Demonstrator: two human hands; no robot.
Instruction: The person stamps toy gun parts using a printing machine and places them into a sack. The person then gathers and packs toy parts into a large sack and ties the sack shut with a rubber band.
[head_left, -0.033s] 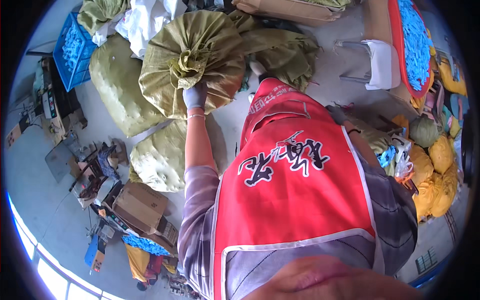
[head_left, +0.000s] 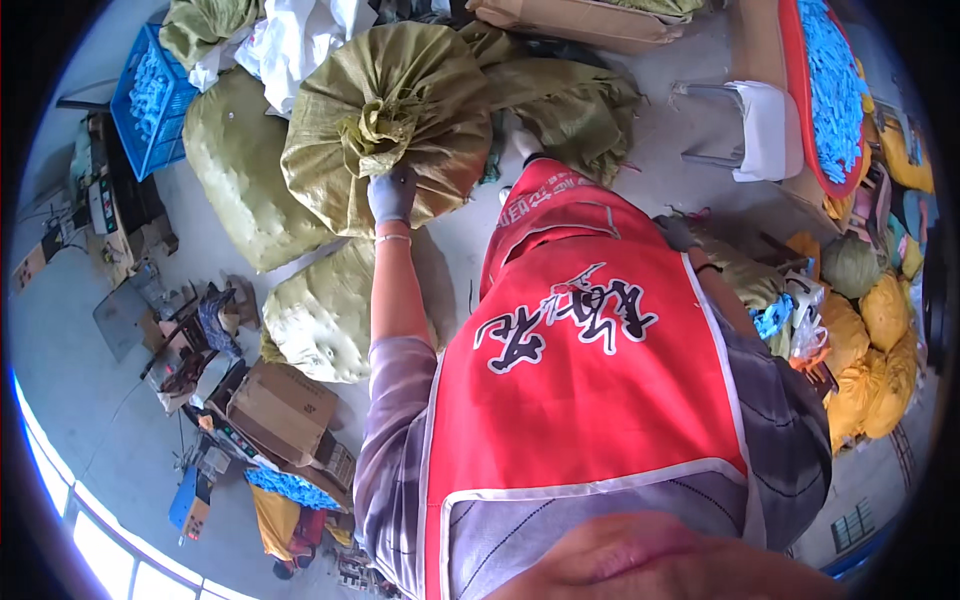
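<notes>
A large olive woven sack (head_left: 440, 105) stands ahead of me, its mouth gathered into a twisted, ruffled neck at the centre of its pleated top. My left hand (head_left: 391, 193), in a grey glove, is closed at the near side of that neck, with the arm stretched straight out to it. My right hand (head_left: 678, 232), gloved in dark grey, hangs low beside my red apron (head_left: 600, 400). The apron and sleeve partly cover it, so its fingers do not show clearly.
Full olive sacks (head_left: 245, 180) stand left of the gathered one; slack sacking (head_left: 585, 120) lies to its right. A blue crate (head_left: 180, 125) is far left, a white-covered stool (head_left: 768, 130) right, near a red-rimmed tray (head_left: 797, 90) of blue pieces. Yellow sacks (head_left: 885, 310) pile up at right.
</notes>
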